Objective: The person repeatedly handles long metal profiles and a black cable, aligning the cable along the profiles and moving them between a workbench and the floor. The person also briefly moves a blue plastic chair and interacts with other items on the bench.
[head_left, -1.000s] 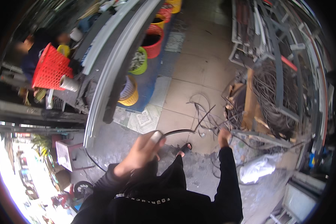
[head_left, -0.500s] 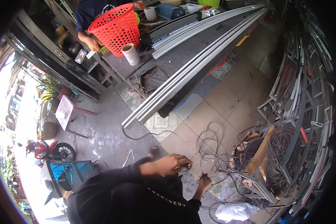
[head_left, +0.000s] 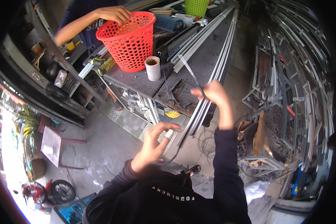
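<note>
Several long white profile strips (head_left: 221, 61) lie along the right side of the dark workbench, their near ends sticking out past it. My right hand (head_left: 214, 93) is above these strips, closed round a slim tool (head_left: 190, 70) with a dark handle and a long pale blade pointing up and left. My left hand (head_left: 155, 143) is raised beside the strips' near ends, fingers apart and holding nothing; a white wrap covers part of one digit. A dark cord (head_left: 173, 156) hangs from the near end of the strips and curves down toward my body.
A red perforated basket (head_left: 128, 46) stands on the bench (head_left: 138, 83) beside a pale roll (head_left: 152, 69) and a yellow-green power tool (head_left: 106, 66). Another person's hand (head_left: 115, 15) reaches into the basket. Racks of metal profiles (head_left: 267, 74) line the right; a small table (head_left: 50, 145) stands left.
My right hand has risen from low right to the strips with the slim tool. My left hand has lifted toward their ends. The co-worker's basket now rests on the bench. My view has shifted.
</note>
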Demonstrator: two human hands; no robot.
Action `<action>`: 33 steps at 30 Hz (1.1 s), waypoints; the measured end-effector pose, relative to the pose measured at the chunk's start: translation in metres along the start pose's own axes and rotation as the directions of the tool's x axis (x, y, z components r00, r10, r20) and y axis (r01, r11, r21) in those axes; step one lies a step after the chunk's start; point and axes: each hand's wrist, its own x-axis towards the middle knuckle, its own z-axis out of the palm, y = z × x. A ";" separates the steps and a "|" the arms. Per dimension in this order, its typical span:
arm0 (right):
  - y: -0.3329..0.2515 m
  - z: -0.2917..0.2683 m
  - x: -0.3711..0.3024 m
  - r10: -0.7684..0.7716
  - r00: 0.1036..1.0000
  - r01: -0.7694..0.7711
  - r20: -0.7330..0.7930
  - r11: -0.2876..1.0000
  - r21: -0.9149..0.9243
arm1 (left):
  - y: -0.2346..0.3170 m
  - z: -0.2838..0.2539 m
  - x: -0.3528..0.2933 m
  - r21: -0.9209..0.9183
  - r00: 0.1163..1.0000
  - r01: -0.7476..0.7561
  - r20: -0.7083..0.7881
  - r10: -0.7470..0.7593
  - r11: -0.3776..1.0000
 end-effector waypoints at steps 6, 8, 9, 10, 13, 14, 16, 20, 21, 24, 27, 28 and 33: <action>0.008 0.056 0.090 0.228 0.927 -0.282 -0.298 0.948 -0.151 | -0.039 -0.031 -0.024 -0.211 0.985 0.169 0.068 -0.159 0.963; 0.014 0.064 0.090 0.157 0.934 -0.229 -0.323 0.952 -0.201 | -0.055 -0.032 -0.026 -0.237 0.964 0.257 0.128 -0.232 0.937; 0.013 0.065 0.084 0.100 0.929 -0.211 -0.356 0.934 -0.288 | -0.064 -0.031 -0.027 -0.169 0.950 0.282 0.186 -0.250 0.944; 0.011 0.064 0.074 0.043 0.923 -0.198 -0.383 0.905 -0.377 | -0.072 -0.031 -0.029 -0.164 0.938 0.300 0.231 -0.259 0.940; 0.002 0.062 0.012 -0.412 0.728 0.154 -0.548 0.877 -0.455 | -0.095 -0.020 -0.036 -0.141 0.894 0.329 0.365 -0.260 0.934; 0.001 0.062 -0.021 -0.308 0.776 0.149 -0.551 0.938 -0.314 | -0.101 -0.014 -0.039 -0.157 0.864 0.386 0.408 -0.296 0.909; 0.004 0.080 -0.101 -0.187 0.801 0.243 -0.569 0.970 0.023 | -0.114 0.001 -0.037 -0.232 0.851 0.417 0.440 -0.288 0.879; 0.026 0.164 -0.211 0.224 0.795 -0.129 -0.564 0.971 0.204 | -0.137 0.046 -0.017 -0.437 0.842 0.524 0.399 -0.364 0.731; 0.033 0.188 -0.216 0.232 0.814 -0.113 -0.532 0.962 0.247 | -0.143 0.057 -0.008 -0.410 0.791 0.585 0.478 -0.382 0.700; 0.056 0.225 -0.215 0.202 0.954 -0.030 -0.219 0.796 0.604 | -0.152 0.084 0.013 -0.497 0.611 0.789 0.696 -0.376 0.362; 0.067 0.232 -0.201 -0.008 0.984 0.155 -0.177 0.531 0.833 | -0.150 0.105 0.020 -0.603 0.610 0.784 0.708 -0.356 0.146; 0.066 0.230 -0.200 0.040 0.985 0.118 -0.167 0.553 0.825 | -0.149 0.109 0.021 -0.627 0.602 0.777 0.716 -0.352 0.053; 0.034 0.237 -0.214 0.338 0.880 0.057 -0.334 0.623 0.780 | -0.156 0.113 0.031 -0.681 0.667 0.729 0.728 -0.159 -0.061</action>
